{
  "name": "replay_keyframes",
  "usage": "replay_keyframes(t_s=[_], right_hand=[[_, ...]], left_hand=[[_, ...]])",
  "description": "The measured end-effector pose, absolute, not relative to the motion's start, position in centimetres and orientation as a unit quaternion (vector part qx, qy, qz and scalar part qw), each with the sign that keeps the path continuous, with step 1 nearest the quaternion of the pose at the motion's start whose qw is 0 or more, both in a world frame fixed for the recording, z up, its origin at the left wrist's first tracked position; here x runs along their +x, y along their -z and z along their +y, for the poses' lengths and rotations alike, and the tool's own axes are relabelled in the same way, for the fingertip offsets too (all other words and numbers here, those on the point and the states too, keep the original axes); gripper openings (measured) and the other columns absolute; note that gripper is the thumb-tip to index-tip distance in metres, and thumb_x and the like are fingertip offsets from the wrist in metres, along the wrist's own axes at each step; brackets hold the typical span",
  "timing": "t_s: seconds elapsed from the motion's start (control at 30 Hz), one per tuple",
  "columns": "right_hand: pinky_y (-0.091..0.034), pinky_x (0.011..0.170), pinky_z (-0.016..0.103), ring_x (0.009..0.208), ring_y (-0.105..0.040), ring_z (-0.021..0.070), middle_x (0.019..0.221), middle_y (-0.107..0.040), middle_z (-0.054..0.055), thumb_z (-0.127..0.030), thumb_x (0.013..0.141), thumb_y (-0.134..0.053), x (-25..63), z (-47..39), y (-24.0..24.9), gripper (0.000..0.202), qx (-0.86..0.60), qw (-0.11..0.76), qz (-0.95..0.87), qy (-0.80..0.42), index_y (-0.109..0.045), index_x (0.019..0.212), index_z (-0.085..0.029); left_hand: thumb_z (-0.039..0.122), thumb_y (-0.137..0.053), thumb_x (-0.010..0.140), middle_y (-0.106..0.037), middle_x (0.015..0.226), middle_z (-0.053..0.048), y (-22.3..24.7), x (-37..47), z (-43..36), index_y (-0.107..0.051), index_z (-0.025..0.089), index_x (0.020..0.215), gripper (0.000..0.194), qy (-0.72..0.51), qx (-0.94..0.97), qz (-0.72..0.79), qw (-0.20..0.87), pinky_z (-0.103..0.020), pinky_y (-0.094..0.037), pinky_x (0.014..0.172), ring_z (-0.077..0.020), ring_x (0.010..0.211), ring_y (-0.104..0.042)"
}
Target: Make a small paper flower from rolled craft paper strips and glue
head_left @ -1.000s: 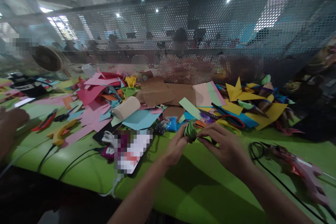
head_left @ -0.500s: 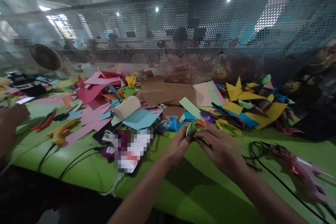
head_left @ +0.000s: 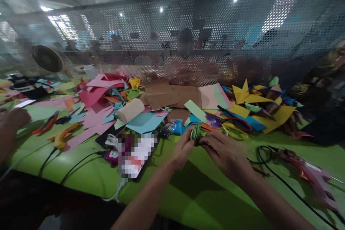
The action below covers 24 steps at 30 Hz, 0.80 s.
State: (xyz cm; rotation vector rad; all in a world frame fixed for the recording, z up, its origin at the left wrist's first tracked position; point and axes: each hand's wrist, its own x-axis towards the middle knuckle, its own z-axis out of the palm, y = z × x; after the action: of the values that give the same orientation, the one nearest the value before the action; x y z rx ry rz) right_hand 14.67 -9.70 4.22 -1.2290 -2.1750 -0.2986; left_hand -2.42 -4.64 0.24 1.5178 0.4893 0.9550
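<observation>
Just above the green tabletop my two hands meet around a small green striped roll [head_left: 197,132], with paler bands circling it. My left hand [head_left: 182,150] is closed on its left side, thumb and fingers gripping it. Against its right lower edge press the bent fingers of my right hand [head_left: 225,152], pinched together. Whether the roll is paper, tape or wire I cannot make out. Right behind it lie yellow-handled scissors [head_left: 235,132], scissors with red and black handles [head_left: 239,121] and a blue packet [head_left: 176,127].
A pink glue gun [head_left: 309,174] with a black cord lies at right. Left are a phone [head_left: 138,156], a yellow glue gun [head_left: 62,136] and red-handled pliers [head_left: 46,123]. Brown paper [head_left: 161,95] and coloured scraps line the back. Another person's hand [head_left: 13,122] is at far left.
The green roll has turned slightly between my fingers, its bands showing at a different angle. My hands stay in nearly the same place.
</observation>
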Motion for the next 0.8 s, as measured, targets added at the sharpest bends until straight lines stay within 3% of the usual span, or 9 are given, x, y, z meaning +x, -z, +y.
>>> replay_keyframes(t_s=[0.23, 0.43, 0.8], right_hand=[[-0.051, 0.073, 0.029, 0.083, -0.066, 0.0184, 0.091, -0.068, 0.006, -0.018, 0.096, -0.058, 15.7, -10.2, -4.6, 0.009, -0.462, 0.383, -0.797, 0.063, -0.066, 0.096, -0.020], [-0.053, 0.073, 0.029, 0.084, -0.066, 0.0180, 0.089, -0.067, 0.005, -0.015, 0.094, -0.060, 16.3, -10.5, -4.5, 0.009, -0.465, 0.415, -0.781, 0.035, -0.067, 0.094, -0.020], [-0.054, 0.069, 0.027, 0.078, -0.068, 0.0172, 0.087, -0.071, 0.005, -0.016, 0.094, -0.059, 15.5, -10.4, -4.0, 0.012, -0.450, 0.416, -0.789, 0.043, -0.070, 0.096, -0.020]], left_hand=[[0.032, -0.045, 0.094, -0.060, 0.130, -0.007, -0.1, -2.5, -4.4, -0.049, 0.022, 0.139, 0.046, -0.413, 0.663, 0.216, 0.586, -0.036, -0.042, 0.102, -0.0243, 0.116, -0.053], [0.031, -0.045, 0.095, -0.053, 0.142, -0.007, -0.4, -2.5, -4.4, -0.045, 0.021, 0.142, 0.048, -0.418, 0.669, 0.204, 0.580, -0.037, -0.034, 0.111, -0.0249, 0.130, -0.045], [0.033, -0.046, 0.095, -0.050, 0.148, -0.004, 0.4, -2.4, -4.5, -0.048, 0.025, 0.141, 0.047, -0.412, 0.661, 0.223, 0.587, -0.040, -0.033, 0.116, -0.0259, 0.133, -0.046]])
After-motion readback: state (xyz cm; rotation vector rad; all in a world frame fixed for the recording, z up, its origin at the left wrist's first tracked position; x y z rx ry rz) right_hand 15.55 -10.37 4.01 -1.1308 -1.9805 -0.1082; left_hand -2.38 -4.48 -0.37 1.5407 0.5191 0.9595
